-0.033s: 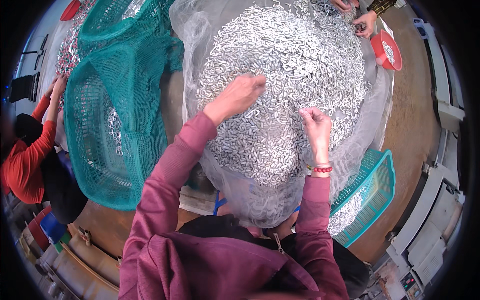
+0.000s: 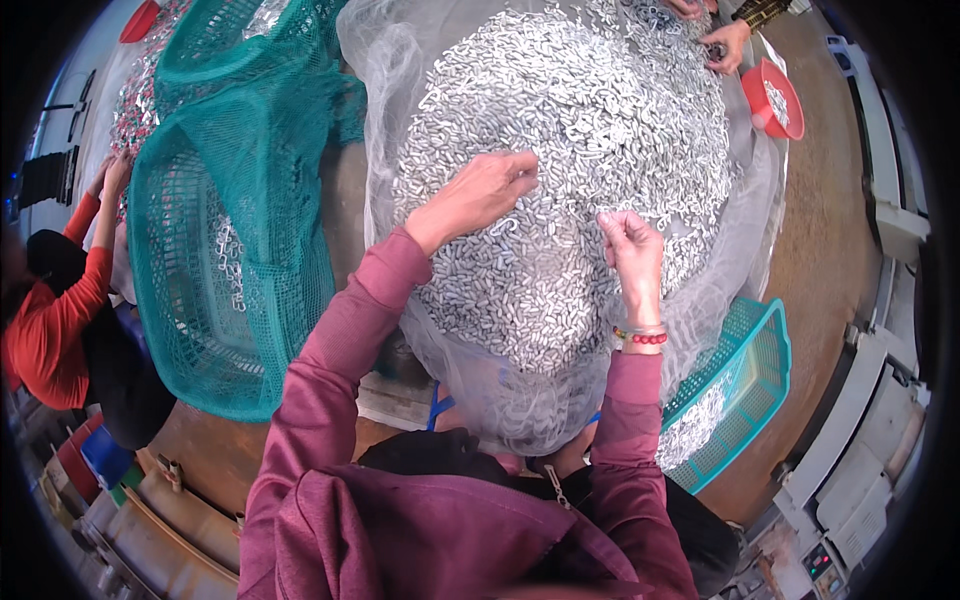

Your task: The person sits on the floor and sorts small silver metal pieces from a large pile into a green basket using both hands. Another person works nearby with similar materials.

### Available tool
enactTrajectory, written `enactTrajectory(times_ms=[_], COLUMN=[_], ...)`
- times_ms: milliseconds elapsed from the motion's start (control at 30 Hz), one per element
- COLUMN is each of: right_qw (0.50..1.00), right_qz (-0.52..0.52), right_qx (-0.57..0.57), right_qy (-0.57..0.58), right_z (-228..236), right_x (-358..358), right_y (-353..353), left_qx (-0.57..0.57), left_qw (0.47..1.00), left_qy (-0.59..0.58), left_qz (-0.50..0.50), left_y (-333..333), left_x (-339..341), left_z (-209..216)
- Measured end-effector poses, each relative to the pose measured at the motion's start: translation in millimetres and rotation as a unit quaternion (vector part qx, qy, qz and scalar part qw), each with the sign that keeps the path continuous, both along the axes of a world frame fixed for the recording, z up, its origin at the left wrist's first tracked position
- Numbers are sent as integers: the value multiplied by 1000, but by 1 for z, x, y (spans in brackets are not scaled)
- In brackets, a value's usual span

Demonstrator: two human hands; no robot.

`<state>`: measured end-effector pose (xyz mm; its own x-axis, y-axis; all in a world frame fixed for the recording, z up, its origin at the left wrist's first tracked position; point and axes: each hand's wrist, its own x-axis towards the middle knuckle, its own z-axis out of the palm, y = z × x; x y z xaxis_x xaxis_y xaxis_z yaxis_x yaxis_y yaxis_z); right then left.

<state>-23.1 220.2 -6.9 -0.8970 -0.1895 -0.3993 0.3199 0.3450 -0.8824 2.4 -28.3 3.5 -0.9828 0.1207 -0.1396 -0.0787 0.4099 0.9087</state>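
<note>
A broad heap of small silvery metal pieces (image 2: 560,110), some hook-shaped and some oval, lies spread on a sheer white mesh cloth (image 2: 520,410) in front of me. Over the heap's left-middle part is my left hand (image 2: 475,195), its fingers curled together at the tips. My right hand (image 2: 635,245), with bracelets at the wrist, hovers over the right side, thumb and forefinger pinched. Whatever either pinch holds is too small to make out. One curved hook (image 2: 508,226) shows just below my left fingers.
At left stands a green plastic basket (image 2: 160,330) draped with green netting, holding some hooks. Another green basket (image 2: 765,370) with silvery pieces sits at lower right. A red scoop (image 2: 775,100) lies at the far right, near another person's hand (image 2: 728,48). Someone in orange (image 2: 60,340) works at left.
My left hand has shifted slightly to the right over the heap. My right hand stays nearly in place, and the other person's hand at the far right has moved a little.
</note>
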Motion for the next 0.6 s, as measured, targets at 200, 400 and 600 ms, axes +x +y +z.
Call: enactTrajectory(times_ms=[200, 400, 600], right_qw=[868, 892, 977], right_qz=[-85, -1, -4], right_qx=[-472, -450, -180], right_qy=[-131, -40, -117], right_z=[28, 31, -15], right_x=[-5, -10, -25], right_y=[13, 34, 66], left_qx=[603, 671, -111], left_qw=[772, 729, 993], left_qy=[-198, -135, 25], left_qz=[38, -3, 30], left_y=[-4, -6, -2], left_x=[4, 27, 52], left_z=[20, 17, -15])
